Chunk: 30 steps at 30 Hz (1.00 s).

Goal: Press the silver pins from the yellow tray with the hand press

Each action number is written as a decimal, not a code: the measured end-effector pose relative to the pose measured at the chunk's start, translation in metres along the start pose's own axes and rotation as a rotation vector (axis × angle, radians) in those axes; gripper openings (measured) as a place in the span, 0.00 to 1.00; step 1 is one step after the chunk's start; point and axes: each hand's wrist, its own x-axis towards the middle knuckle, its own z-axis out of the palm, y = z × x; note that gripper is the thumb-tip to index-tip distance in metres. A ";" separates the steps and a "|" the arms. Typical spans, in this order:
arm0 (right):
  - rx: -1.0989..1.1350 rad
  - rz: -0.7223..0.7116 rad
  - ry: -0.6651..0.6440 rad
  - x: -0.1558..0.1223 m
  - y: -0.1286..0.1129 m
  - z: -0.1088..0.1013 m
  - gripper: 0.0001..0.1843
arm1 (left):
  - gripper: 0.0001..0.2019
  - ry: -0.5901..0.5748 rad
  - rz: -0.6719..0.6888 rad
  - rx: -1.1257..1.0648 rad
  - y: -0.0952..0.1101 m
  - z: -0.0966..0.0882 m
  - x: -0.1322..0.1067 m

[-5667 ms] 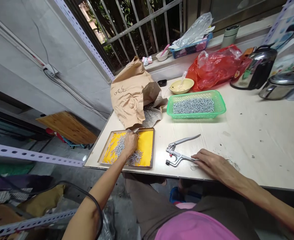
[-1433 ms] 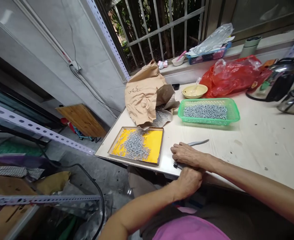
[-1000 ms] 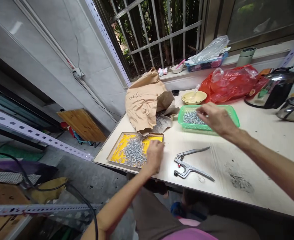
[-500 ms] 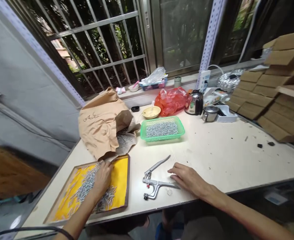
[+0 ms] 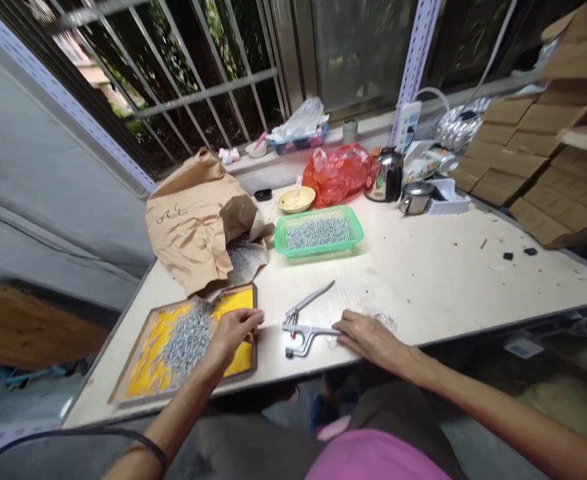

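Observation:
My left hand (image 5: 236,330) is over the right side of a shallow tray (image 5: 254,353) with a yellow bottom. Its thumb and fingertips are pinched together at the tray's edge; whatever they hold is too small to make out. A heap of small silvery metal pins (image 5: 188,340) lies in the tray. To the right, grey snap pliers (image 5: 306,331) rest on the table, handles spread and jaw end facing left. My right hand (image 5: 370,339) has its fingers closed around the end of the lower handle.
Behind the pliers stands a green plastic basket (image 5: 318,250) of similar metal pieces. A crumpled brown paper bag (image 5: 188,223) spills more pins. At the back are a yellow bowl (image 5: 296,200), a red plastic bag (image 5: 338,177) and a kettle (image 5: 387,177). Cardboard boxes (image 5: 513,160) are stacked right.
My left hand has come up from the pin heap and moved right to the tray's edge, fingertips pinched. My right hand has closed on the pliers' lower handle. The view has tilted down.

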 end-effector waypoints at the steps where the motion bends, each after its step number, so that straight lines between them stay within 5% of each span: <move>1: -0.020 0.015 -0.024 0.001 0.000 0.001 0.11 | 0.17 -0.072 -0.047 -0.111 0.008 0.013 -0.007; 4: -0.073 0.053 -0.066 0.004 0.002 0.005 0.13 | 0.19 -0.154 -0.173 -0.250 0.018 0.046 -0.018; 8: -0.126 0.050 -0.066 0.004 0.003 0.007 0.13 | 0.20 -0.206 -0.236 -0.263 0.011 0.063 -0.019; 15: -0.175 0.018 -0.032 0.003 0.002 0.004 0.13 | 0.19 -0.200 -0.270 -0.209 0.003 0.068 -0.017; 30: -0.231 0.029 0.028 0.003 0.008 0.019 0.12 | 0.14 -0.207 -0.208 0.217 0.024 0.062 -0.013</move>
